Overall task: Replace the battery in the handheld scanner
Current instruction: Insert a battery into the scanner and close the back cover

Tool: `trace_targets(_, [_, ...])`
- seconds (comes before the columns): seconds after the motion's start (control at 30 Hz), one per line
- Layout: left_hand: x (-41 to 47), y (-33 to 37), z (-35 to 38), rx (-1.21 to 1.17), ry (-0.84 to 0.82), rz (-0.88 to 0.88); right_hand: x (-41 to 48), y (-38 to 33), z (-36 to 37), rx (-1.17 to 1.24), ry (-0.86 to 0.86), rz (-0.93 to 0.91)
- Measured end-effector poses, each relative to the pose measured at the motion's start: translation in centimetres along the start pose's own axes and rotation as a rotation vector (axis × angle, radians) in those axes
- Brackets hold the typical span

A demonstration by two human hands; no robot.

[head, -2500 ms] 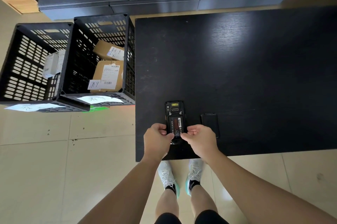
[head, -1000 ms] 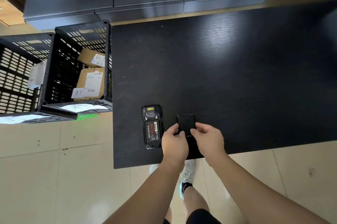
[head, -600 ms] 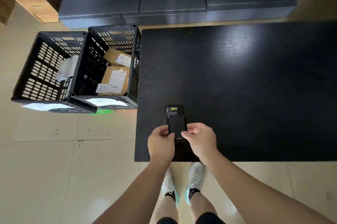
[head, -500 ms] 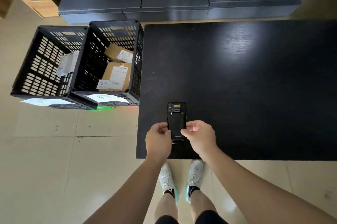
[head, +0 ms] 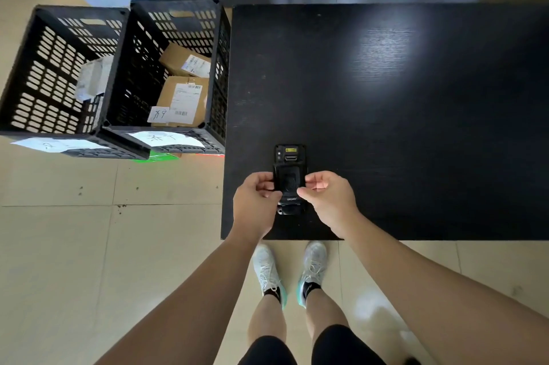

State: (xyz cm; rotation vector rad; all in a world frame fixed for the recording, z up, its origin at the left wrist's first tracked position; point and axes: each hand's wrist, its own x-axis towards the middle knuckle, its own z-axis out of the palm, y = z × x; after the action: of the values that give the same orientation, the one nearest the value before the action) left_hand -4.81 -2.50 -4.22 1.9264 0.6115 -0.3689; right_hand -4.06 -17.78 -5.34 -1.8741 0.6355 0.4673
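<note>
The surface (head: 416,127) is black with a fine wood grain and a pale sheen of reflected light. The scanner (head: 289,177) is black, with a small yellow label near its far end and white lettering near the near end. Two crates (head: 118,138) on the left are black with a pattern of slotted holes. Brown cardboard boxes (head: 181,97) inside carry white labels with black barcodes. The floor (head: 74,245) is beige tile. The shoes (head: 267,272) are white with teal soles, the socks black.
</note>
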Motion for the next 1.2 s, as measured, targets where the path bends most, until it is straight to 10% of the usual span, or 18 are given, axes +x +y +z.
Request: trace_targets(1.2, [0.3, -0.7, 0.4, 0.24, -0.041, 0.072, -0.8, 0.7, 0.5, -0.095, 0.097, 0.016])
